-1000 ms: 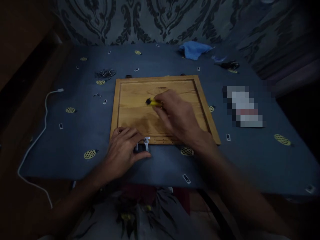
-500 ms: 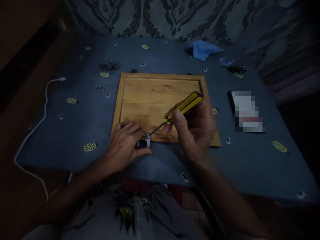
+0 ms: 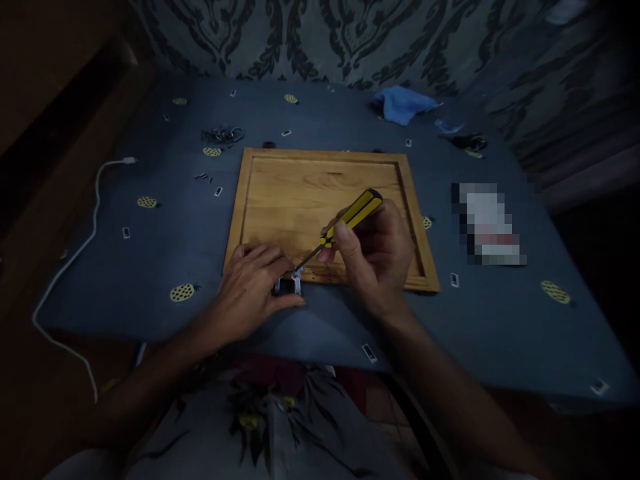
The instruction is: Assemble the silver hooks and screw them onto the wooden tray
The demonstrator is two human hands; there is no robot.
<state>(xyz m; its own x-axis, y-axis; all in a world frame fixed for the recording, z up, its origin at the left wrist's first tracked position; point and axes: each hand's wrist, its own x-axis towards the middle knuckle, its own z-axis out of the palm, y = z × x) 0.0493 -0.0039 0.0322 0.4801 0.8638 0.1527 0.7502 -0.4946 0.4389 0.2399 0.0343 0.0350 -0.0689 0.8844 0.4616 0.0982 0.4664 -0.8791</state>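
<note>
My right hand (image 3: 377,257) is closed around the yellow and black handle of a screwdriver (image 3: 353,217). Its shaft slants down to the left, and the tip meets a small silver metal bracket (image 3: 299,283) at the near edge of a framed wooden panel (image 3: 320,187). With thumb and fingers my left hand (image 3: 257,277) grips that bracket and presses it against the panel's edge. Any screw under the tip is too small to make out. Several small dark holes show in the panel's near rail, right of the bracket.
Small screws (image 3: 204,177) and a tangle of dark metal pieces (image 3: 223,136) lie left of the panel. A white cable (image 3: 95,200) runs down the left side. A blue cloth (image 3: 405,105) lies at the back, and a blurred-out flat object (image 3: 490,223) on the right.
The screwdriver's handle and my right hand have shifted left and slightly down, with the tip still at the bracket. My left hand holds its place.
</note>
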